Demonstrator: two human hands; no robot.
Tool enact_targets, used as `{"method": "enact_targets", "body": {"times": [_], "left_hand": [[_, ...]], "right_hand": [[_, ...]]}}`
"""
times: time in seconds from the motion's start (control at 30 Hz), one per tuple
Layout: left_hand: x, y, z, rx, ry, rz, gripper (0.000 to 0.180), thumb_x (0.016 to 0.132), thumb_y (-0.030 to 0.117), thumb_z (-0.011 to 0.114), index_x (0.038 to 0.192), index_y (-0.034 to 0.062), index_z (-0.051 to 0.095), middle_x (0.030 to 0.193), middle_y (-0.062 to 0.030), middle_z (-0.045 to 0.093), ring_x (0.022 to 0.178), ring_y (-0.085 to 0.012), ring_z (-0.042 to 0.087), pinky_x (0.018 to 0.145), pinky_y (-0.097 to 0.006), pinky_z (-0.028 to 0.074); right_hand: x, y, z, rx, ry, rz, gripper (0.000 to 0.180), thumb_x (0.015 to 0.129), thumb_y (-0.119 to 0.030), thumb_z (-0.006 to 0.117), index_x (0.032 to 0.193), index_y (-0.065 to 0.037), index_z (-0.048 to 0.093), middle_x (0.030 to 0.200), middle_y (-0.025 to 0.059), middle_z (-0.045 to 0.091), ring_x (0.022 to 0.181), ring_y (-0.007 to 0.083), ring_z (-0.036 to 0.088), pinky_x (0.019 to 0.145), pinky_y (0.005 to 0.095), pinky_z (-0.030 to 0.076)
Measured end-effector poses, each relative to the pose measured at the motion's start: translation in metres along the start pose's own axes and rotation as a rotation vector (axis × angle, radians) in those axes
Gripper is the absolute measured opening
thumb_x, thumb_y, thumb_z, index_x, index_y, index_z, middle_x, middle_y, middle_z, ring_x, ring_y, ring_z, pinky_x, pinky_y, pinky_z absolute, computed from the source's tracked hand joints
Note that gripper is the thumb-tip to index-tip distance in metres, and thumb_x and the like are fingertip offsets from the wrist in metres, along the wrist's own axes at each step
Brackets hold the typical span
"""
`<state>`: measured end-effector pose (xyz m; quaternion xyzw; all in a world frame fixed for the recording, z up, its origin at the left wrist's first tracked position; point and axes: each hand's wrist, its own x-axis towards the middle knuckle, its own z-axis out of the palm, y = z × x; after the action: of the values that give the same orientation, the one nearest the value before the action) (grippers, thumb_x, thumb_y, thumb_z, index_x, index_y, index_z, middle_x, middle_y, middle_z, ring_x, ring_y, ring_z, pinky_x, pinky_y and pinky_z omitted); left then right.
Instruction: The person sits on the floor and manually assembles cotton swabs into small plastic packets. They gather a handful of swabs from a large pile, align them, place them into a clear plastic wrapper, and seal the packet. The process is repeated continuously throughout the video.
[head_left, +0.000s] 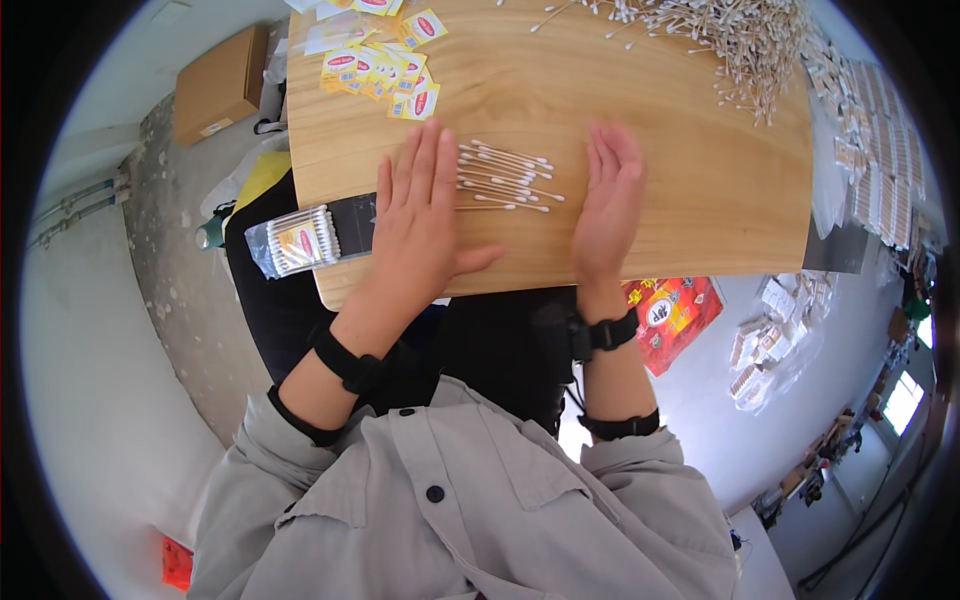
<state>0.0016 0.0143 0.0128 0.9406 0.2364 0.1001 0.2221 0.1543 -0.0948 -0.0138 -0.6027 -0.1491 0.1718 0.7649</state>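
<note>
Several cotton swabs (508, 172) lie side by side on the wooden table (690, 205), between my two hands. My left hand (415, 205) is flat with its fingers stretched out, its edge against the swabs' left ends. To their right, a small gap away, my right hand (610, 205) stands on edge with its fingers extended, slightly blurred, holding nothing. Left of my left hand, a clear bag of cotton swabs (300, 242) with a yellow-and-white label rests on a dark strip (355, 222) at the table's edge.
A large heap of loose swabs (745, 40) covers the far right of the table. Yellow-and-white label cards (375, 70) are scattered far left. Packed swab bundles (880, 150) stand beyond the right edge. A red bag (672, 318) and more packs (775, 335) lie below, with a cardboard box (222, 85) at left.
</note>
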Motion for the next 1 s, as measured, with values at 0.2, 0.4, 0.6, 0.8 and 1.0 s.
{"method": "enact_targets", "body": {"times": [0.2,0.4,0.6,0.8,1.0], "left_hand": [[0.004,0.002,0.019,-0.007,-0.017,0.034,0.122,0.058,0.044,0.087,0.152,-0.0004,0.022,0.158,-0.0214,0.023,0.148,-0.0360,0.021,0.118,-0.049,0.021],[0.005,0.001,0.015,-0.019,-0.021,0.040,0.121,0.061,0.045,0.086,0.152,-0.0020,0.022,0.158,-0.0224,0.021,0.148,-0.0367,0.019,0.118,-0.051,0.019],[-0.014,-0.010,0.004,0.139,-0.023,-0.086,0.123,0.062,0.053,0.082,0.150,-0.0071,0.020,0.159,-0.0241,0.018,0.149,-0.0377,0.017,0.117,-0.057,0.015],[-0.012,-0.001,0.015,0.173,-0.046,-0.073,0.125,0.061,0.061,0.080,0.148,-0.0096,0.023,0.158,-0.0244,0.021,0.149,-0.0371,0.018,0.118,-0.055,0.016],[-0.002,-0.010,0.005,0.059,0.003,-0.023,0.124,0.059,0.054,0.083,0.149,-0.0065,0.024,0.158,-0.0237,0.022,0.148,-0.0363,0.020,0.117,-0.055,0.019]], "right_hand": [[-0.021,0.022,0.015,-0.187,-0.066,-0.103,0.051,0.107,-0.033,0.031,0.139,0.006,0.035,0.138,0.0178,0.042,0.136,0.0298,0.039,0.116,0.0419,0.028],[-0.012,0.019,0.036,0.066,-0.109,0.012,0.053,0.107,-0.038,0.031,0.139,0.005,0.034,0.138,0.0189,0.042,0.136,0.0302,0.038,0.119,0.0431,0.025],[-0.018,0.014,0.027,-0.016,-0.096,-0.018,0.052,0.106,-0.036,0.032,0.139,0.004,0.034,0.137,0.0171,0.044,0.135,0.0291,0.039,0.117,0.0419,0.026],[-0.017,0.017,0.043,0.024,-0.123,0.020,0.057,0.107,-0.044,0.027,0.140,0.003,0.036,0.139,0.0180,0.044,0.136,0.0303,0.039,0.119,0.0425,0.024],[-0.014,0.012,0.034,0.096,-0.061,0.036,0.057,0.106,-0.040,0.031,0.141,0.005,0.031,0.142,0.0199,0.039,0.137,0.0305,0.037,0.118,0.0418,0.026]]}}
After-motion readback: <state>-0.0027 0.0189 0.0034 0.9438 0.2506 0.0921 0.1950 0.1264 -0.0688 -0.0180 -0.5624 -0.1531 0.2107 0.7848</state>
